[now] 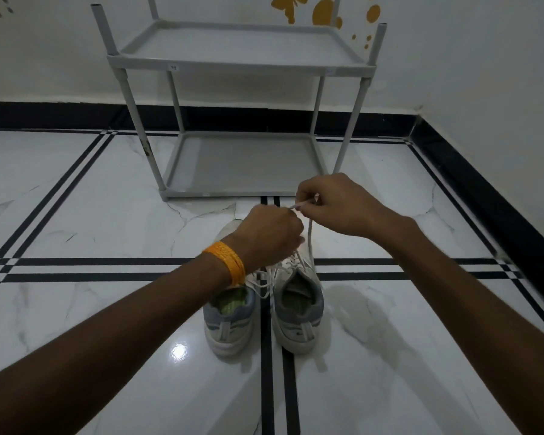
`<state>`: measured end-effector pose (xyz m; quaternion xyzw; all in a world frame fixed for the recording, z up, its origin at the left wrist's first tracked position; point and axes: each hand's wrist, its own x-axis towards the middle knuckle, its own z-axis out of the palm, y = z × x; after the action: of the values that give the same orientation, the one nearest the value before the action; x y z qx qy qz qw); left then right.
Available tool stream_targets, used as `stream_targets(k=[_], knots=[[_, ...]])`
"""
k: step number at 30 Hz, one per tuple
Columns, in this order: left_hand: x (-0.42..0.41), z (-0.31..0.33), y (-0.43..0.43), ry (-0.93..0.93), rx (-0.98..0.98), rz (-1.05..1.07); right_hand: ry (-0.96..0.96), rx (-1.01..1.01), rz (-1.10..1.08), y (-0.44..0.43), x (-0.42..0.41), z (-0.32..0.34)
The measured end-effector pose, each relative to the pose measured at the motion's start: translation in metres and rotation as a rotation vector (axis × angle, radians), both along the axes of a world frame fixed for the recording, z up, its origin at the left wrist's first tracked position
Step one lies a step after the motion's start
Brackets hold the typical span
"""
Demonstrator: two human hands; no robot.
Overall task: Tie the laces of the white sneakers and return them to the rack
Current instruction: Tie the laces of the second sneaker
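There was a single view, from a wide-angle camera worn on the person's head. It looked forward and steeply down over both outstretched forearms onto the glossy white marble floor with black stripes (107, 215). The near floor filled the lower frame at close range. Farther ahead, the grey two-tier plastic rack (242, 61) stood against the white wall with yellow decals (453, 58), its lines bowed by the lens.

Rack (242, 54): both shelves bare, open at the front | Floor (76, 215): open tile left and right of the sneakers (264, 309) | Between sneakers and rack: narrow strip, both hands and taut laces (308, 233) above it | Wall (484, 73): close behind rack, closing in on the right
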<state>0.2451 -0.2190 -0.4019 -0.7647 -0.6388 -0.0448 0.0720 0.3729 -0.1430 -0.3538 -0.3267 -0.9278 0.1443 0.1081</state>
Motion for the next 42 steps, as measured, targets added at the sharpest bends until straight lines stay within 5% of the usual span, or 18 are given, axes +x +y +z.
stream_targets(k=[5, 11, 18, 24, 30, 36, 39, 42], knots=[[-0.011, 0.010, 0.006, -1.093, -0.269, 0.323, 0.068, -0.160, -0.077, -0.011, 0.012, -0.024], [-0.015, 0.013, 0.000, -1.366, -0.270, 0.311, 0.277, -0.364, -0.150, -0.011, 0.011, -0.032], [-0.017, -0.002, -0.006, -1.200, -0.326, 0.265, 0.499, -0.733, -0.115, -0.015, 0.017, 0.004], [0.015, -0.031, 0.001, -0.864, 0.091, 0.229, 0.803, -0.869, -0.012, -0.020, 0.000, 0.033], [0.011, -0.026, -0.005, -0.649, 0.423, 0.179, 1.156, -1.281, -0.342, 0.007, -0.002, 0.002], [-0.006, -0.028, -0.011, -0.337, 0.427, -0.014, 1.038, -1.524, -0.617, 0.014, 0.003, -0.049], [-0.002, -0.025, -0.013, -0.486, 0.273, 0.071, 0.744, -1.487, -0.620, 0.001, 0.005, -0.053], [0.000, -0.015, -0.009, -1.051, 0.014, 0.320, 0.554, -0.995, -0.587, -0.009, 0.006, -0.047]])
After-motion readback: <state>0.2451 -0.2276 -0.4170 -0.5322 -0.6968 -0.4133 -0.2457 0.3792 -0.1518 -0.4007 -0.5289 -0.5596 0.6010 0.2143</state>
